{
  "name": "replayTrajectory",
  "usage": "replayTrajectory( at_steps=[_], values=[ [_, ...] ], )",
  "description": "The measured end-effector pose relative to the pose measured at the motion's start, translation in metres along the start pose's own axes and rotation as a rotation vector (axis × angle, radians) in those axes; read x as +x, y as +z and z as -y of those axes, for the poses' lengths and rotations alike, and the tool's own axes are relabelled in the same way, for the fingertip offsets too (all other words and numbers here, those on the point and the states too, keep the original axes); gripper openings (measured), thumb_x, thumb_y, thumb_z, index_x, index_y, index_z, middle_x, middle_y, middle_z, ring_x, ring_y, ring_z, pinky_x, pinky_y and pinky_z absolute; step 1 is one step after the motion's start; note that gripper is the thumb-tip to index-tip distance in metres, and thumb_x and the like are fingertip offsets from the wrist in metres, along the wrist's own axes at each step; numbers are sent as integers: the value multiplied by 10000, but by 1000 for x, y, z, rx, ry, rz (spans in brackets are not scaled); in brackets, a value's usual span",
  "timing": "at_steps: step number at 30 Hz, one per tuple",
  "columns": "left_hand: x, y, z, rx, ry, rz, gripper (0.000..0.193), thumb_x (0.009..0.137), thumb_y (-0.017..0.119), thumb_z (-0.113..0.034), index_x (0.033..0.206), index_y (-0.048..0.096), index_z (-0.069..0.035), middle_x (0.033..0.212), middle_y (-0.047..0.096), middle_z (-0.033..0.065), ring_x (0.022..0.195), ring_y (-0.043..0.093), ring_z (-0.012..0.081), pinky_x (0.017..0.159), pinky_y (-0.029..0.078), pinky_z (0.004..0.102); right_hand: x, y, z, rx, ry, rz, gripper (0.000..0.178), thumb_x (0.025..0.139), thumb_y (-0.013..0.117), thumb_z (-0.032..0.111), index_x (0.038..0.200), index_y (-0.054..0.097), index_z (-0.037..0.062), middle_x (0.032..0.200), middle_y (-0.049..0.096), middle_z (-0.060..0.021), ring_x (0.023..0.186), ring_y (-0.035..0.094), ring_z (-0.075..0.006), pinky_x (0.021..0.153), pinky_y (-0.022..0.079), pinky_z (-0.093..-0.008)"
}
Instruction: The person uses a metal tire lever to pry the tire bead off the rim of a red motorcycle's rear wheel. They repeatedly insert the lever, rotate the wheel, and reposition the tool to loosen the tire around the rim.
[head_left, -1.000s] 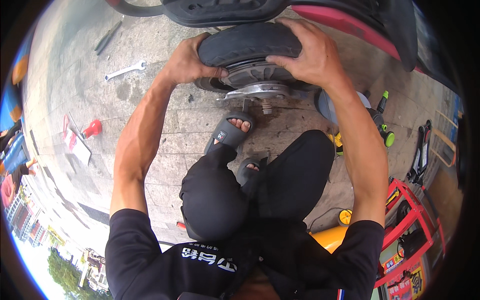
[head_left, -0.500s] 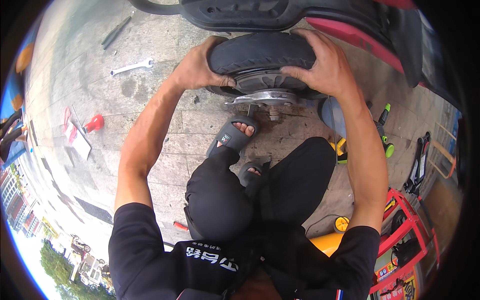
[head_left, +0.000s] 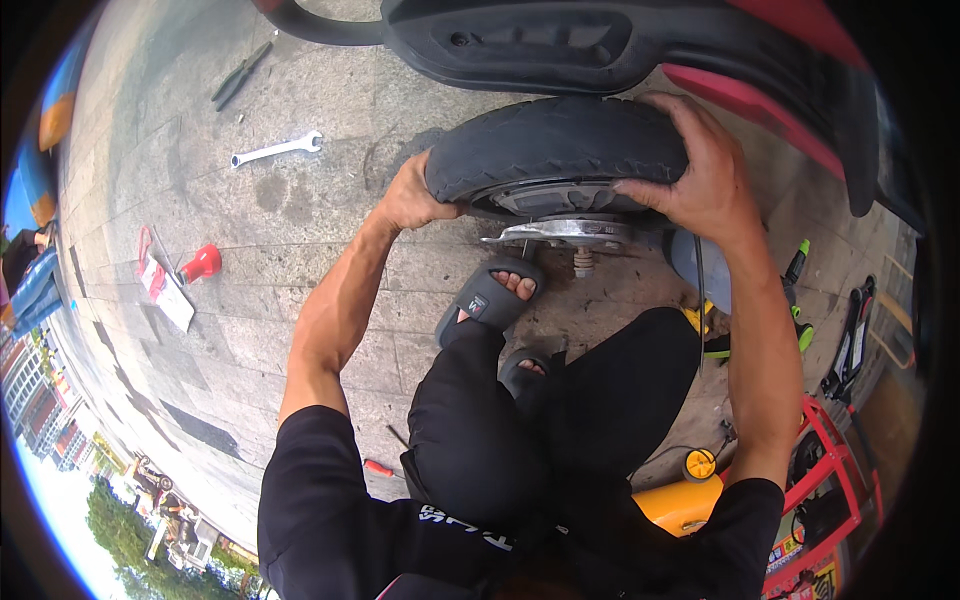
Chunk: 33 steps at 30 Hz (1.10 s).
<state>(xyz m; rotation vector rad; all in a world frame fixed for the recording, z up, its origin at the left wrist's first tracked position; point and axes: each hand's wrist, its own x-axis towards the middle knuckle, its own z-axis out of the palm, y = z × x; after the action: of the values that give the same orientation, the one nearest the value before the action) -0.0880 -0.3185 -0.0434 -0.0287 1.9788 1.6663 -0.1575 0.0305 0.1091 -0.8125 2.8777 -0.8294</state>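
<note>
Wrench (head_left: 278, 149): on the paving (head_left: 310, 275), well apart from the hands.
Left hand (head_left: 410, 197): fingers wide, holding the tyre's left end; fingertips partly hidden.
Wheel (head_left: 555, 145): upright between both hands, beyond the sandalled foot (head_left: 512, 285); ground contact unclear.
Tyre rubber: probably firm, grippy (dust could make it slip); opposite ends look the balanced hold.
Hub (head_left: 565, 198): bulky, so likely heavy.
Silver plate (head_left: 565, 232), threaded axle (head_left: 583, 262): stiff, hard-edged; poorer holds, I judge.
Right hand (head_left: 705, 175): fingers spread round the tyre's right end, thumb on the near sidewall.
</note>
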Motion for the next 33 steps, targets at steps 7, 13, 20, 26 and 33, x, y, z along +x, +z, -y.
replayTrajectory(
  at_steps=[7,13,20,26,33],
  values=[
    [11,-9,4,43,15,110,767,532,870,-86,1252,618,-9,1140,701,81,1068,633,190,1007,476,336,1,-3,-2,48,18,47,831,591,922,459,1241,615,42,1183,675,-175,1119,644,-381,969,512,-444],
    [11,-8,2,8,52,127,825,536,876,-102,1307,596,-20,1180,690,88,1110,630,211,1030,469,348,10,-18,6,18,77,173,806,614,926,396,1243,608,4,1193,672,-209,1130,643,-388,972,504,-446],
    [2,-5,-22,107,130,26,840,553,917,-187,1303,589,5,1191,685,141,1120,641,247,1020,474,361,24,-24,0,88,88,344,807,590,931,327,1240,598,-19,1152,673,-229,1128,647,-381,977,495,-422],
    [10,-10,-52,180,197,74,757,554,940,-220,1207,640,19,1053,722,111,976,674,222,929,516,336,15,-15,-2,95,-17,189,745,613,923,246,1237,601,-6,1141,680,-209,1112,661,-363,969,502,-409],
    [27,-14,-56,6,161,212,675,534,939,-139,1136,673,10,984,735,83,924,675,195,894,525,321,12,-12,-1,77,39,180,757,618,928,257,1248,598,-1,1175,672,-217,1121,657,-367,971,506,-411]
  ],
)
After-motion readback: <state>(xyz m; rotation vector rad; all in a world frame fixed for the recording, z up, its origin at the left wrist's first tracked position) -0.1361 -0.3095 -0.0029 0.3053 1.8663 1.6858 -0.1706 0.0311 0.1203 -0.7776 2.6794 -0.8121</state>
